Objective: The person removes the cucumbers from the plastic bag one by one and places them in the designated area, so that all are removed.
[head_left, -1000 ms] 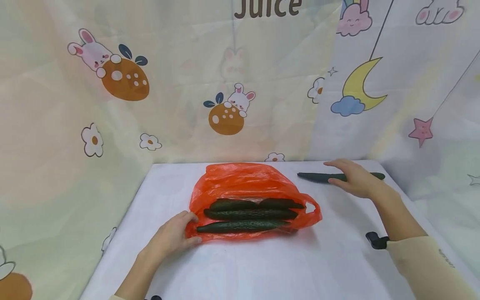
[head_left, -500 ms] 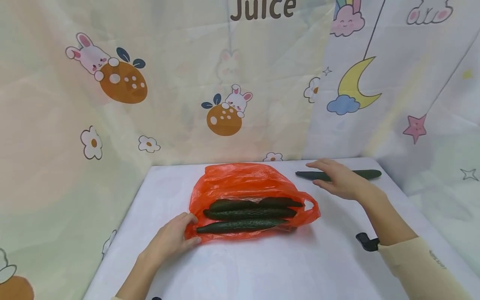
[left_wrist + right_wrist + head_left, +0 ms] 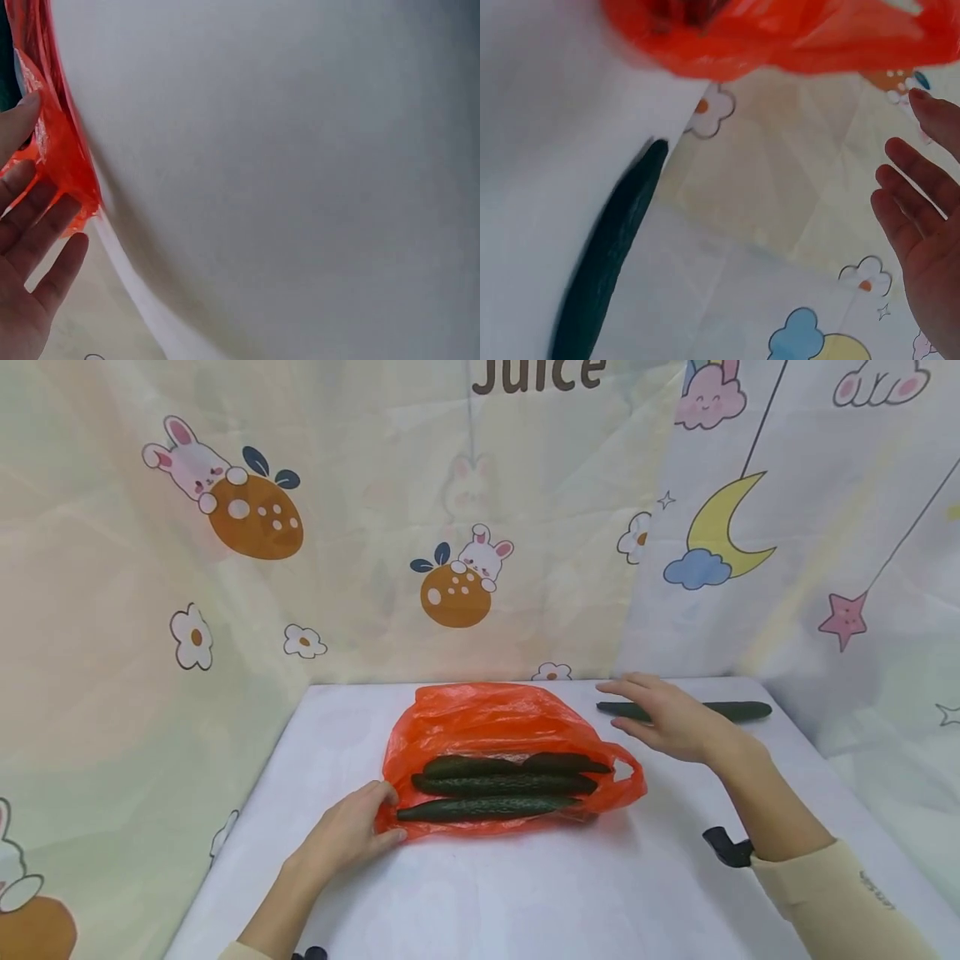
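Observation:
Several dark green cucumbers [image 3: 487, 810] lie side by side in the mouth of a red plastic bag [image 3: 495, 710] on the white table. At the bag's left end rests my left hand [image 3: 348, 831], with fingers spread and thumb along its near corner; the left wrist view shows those relaxed fingers against the red plastic [image 3: 71, 165]. My right hand [image 3: 671, 718] hovers over a single cucumber [image 3: 738, 711] at the back right, overlapping its middle in the head view. Seen from the right wrist, the fingers [image 3: 900, 217] are extended and hold nothing, apart from that cucumber [image 3: 611, 255].
A looped bag handle [image 3: 633, 781] sticks out on the right of the bag. Printed cloth [image 3: 360, 593] with rabbits, flowers and a moon hangs behind the white table [image 3: 480, 902] and at its sides. Black wrist straps show on both arms.
My right hand has drifted left over the single cucumber, uncovering more of its right end. The left hand stays at the bag, and the bagged cucumbers lie as before.

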Demonstrator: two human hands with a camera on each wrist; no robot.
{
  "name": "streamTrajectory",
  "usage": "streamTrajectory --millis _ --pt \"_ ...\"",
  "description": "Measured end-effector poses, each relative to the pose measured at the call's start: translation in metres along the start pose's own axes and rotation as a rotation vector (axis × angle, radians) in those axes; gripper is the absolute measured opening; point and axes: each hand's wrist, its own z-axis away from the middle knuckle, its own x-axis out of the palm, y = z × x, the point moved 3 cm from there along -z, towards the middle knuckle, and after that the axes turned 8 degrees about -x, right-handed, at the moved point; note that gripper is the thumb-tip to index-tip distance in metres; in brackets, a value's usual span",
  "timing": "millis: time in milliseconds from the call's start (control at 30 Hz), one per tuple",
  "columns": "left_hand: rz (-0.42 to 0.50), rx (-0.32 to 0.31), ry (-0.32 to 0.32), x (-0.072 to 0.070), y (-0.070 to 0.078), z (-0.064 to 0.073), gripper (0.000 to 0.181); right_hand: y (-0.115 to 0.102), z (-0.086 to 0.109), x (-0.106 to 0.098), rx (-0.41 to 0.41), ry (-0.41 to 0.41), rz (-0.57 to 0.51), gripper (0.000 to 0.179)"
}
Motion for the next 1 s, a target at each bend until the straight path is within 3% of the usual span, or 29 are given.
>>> streamTrajectory --millis 367,500,700,833,1000 --pt "-0.031 0.001 -0.007 -0.005 0.007 -0.002 0.032 -0.057 -0.014 0.018 -0.247 0.072 -0.084 0.054" --pt "-0.054 0.004 -0.009 -0.006 0.013 0.0 0.029 -0.072 -0.024 0.024 -0.277 0.044 -0.091 0.054" --pt "-0.003 0.006 -0.071 -0.001 0.016 0.005 0.029 -0.087 -0.037 0.047 -0.342 -0.005 -0.165 0.049" --pt "0.019 0.021 -0.091 0.003 0.012 0.007 0.027 -0.093 -0.043 0.064 -0.38 -0.047 -0.26 0.05" --pt "0.064 0.019 -0.13 0.003 0.009 0.01 0.021 -0.093 -0.047 0.084 -0.336 -0.105 -0.415 0.042"
